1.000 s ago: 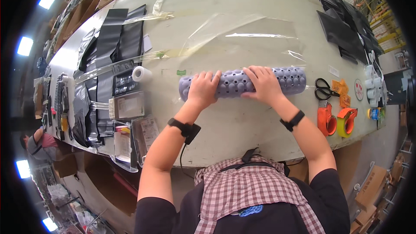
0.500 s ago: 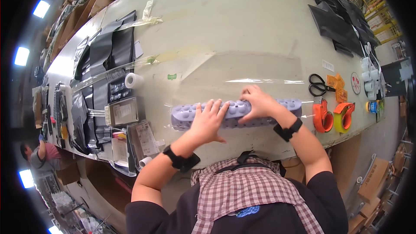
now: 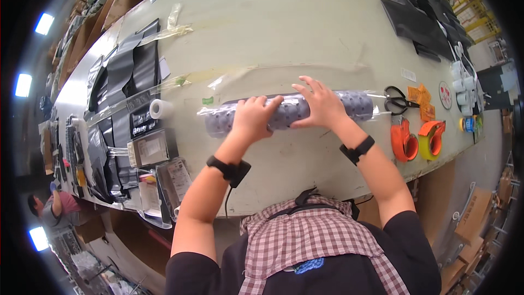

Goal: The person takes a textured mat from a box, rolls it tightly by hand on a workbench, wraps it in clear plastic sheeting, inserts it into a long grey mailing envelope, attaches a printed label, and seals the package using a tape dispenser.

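A lavender-grey rolled bath mat with a bumpy surface (image 3: 355,105) lies crosswise on the table, with clear plastic film around it. My left hand (image 3: 254,118) curls over the roll left of its middle, fingers on top and thumb at the near side. Right of the middle, my right hand (image 3: 321,105) rests against the roll with thumb and fingers spread wide, fingertips reaching past its far side. Loose film ends stick out at both ends of the roll.
To the right lie black scissors (image 3: 397,101), an orange tape dispenser (image 3: 403,141) and an orange-and-yellow one (image 3: 432,139). Black plastic bags (image 3: 128,71) and a white roll (image 3: 160,109) lie left. More black bags (image 3: 417,27) lie far right. A person (image 3: 57,207) is at far left.
The mat has rolled away from me toward the table's far side, and film now covers it. Both hands moved forward with it; my right fingers have spread out.
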Available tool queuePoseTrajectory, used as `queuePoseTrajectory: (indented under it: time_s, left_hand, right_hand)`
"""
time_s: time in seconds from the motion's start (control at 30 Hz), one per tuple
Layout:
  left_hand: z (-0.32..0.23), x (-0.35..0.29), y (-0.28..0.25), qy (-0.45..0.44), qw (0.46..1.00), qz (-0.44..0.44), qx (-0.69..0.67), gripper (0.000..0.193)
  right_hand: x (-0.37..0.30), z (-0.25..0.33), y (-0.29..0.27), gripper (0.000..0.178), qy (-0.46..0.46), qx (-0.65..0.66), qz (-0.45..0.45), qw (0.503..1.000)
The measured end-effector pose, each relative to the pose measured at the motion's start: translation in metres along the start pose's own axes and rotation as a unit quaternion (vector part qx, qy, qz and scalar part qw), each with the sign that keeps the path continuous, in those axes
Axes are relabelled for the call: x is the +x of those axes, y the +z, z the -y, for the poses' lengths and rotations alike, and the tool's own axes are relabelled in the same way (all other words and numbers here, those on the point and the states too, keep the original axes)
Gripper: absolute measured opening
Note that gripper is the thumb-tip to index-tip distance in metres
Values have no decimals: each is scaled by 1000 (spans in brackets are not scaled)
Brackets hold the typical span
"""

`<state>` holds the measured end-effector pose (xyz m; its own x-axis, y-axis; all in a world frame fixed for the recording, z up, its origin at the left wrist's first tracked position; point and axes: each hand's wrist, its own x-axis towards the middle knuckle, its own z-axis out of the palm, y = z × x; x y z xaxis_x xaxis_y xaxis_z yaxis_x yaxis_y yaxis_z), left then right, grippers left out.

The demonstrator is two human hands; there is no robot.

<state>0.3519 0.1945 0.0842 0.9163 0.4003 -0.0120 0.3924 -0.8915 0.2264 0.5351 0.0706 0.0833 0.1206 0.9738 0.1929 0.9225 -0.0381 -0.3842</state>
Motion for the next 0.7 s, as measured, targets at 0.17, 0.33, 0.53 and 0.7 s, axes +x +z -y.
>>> queuePoseTrajectory:
  time_s: [0.17,0.33,0.53,0.7]
  left_hand:
    - [4,-26,0,60,989,90,-101,75]
    - [-19,-93,-6,39,952,239,-185,80]
    - [-60,-35,1,86,974,-5,-212,40]
    - [-109,93,10,54,968,-60,-236,12]
  right_hand:
    - [-67,20,5,69,-51,-114,12,992]
    - [-140,60,14,57,-68,-88,18,994]
    - [-70,30,5,59,29,76,42,996]
    - [-72,36,46,52,13,55,-67,996]
